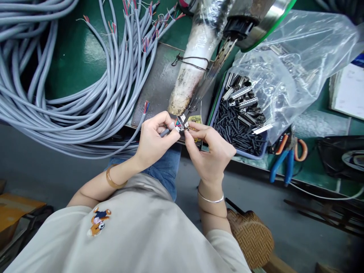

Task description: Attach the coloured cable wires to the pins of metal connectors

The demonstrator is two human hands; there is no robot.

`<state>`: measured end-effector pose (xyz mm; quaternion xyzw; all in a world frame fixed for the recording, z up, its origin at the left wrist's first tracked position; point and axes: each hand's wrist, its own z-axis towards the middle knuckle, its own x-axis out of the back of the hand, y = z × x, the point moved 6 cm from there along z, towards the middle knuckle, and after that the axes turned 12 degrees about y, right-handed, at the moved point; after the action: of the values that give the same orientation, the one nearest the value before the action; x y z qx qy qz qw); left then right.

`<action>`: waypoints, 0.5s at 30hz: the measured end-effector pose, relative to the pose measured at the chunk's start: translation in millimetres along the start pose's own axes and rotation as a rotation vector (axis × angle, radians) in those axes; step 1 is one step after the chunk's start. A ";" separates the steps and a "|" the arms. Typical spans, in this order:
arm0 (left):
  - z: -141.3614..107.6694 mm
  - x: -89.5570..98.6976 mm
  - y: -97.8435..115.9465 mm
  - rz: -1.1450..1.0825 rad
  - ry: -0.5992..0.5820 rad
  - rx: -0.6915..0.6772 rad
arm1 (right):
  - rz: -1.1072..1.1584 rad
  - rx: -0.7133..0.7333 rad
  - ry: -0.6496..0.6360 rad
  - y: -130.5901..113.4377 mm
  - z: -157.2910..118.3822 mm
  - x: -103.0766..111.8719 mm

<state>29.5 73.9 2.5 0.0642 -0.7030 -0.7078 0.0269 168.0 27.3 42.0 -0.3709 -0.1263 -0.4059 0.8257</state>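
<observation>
At the white tube's (191, 62) lower end, the left hand (156, 137) pinches a grey cable (164, 132), the right hand (209, 148) a connector (182, 120), seemingly for wire-joining that calls for steady alignment.

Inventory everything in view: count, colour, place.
Cables: many, grey, left
Table: one, green, under cables
Plate: one, dark, centre
Wrapped pipe: one, white, top
Metal strip: one, grey, beside pipe
Spool: one, silver, top
Tray: one, blue, right
Small tubes: many, black, in tray
Bag: one, clear, upper right
Loose connectors: many, silver, tray, bag
Tools: at least two, blue, orange, right
Paper: count unclear, white, right
Stool: one, brown, lower right
Cardboard: count unclear, brown, lower left
Held cable: one, grey, centre
Held connector: one, silver, centre
Shirt: one, beige, bottom
Jeans: one pair, blue, centre
Bracelets: two, tan, silver, lower centre
Left hand: one, bare, holding cable
Right hand: one, bare, holding connector
</observation>
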 end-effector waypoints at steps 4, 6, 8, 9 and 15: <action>0.5 1.0 0.2 0.004 0.012 -0.008 | -0.017 0.016 -0.006 -0.5 0.9 -1.3; 0.3 1.2 1.1 0.005 0.014 -0.013 | -0.015 0.022 0.000 -0.9 1.5 -1.5; -0.8 1.1 1.2 0.010 0.008 -0.011 | -0.005 0.022 0.010 -0.8 1.3 -1.5; -1.8 1.1 0.8 0.013 0.003 -0.008 | 0.000 0.019 0.017 -0.4 0.9 -1.3; -11.9 5.3 1.0 0.093 -0.036 -0.133 | -0.014 -0.023 0.061 3.3 -5.1 1.8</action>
<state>25.8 61.4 3.1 0.0169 -0.6570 -0.7519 0.0511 171.2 23.9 37.7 -0.3667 -0.0988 -0.4243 0.8221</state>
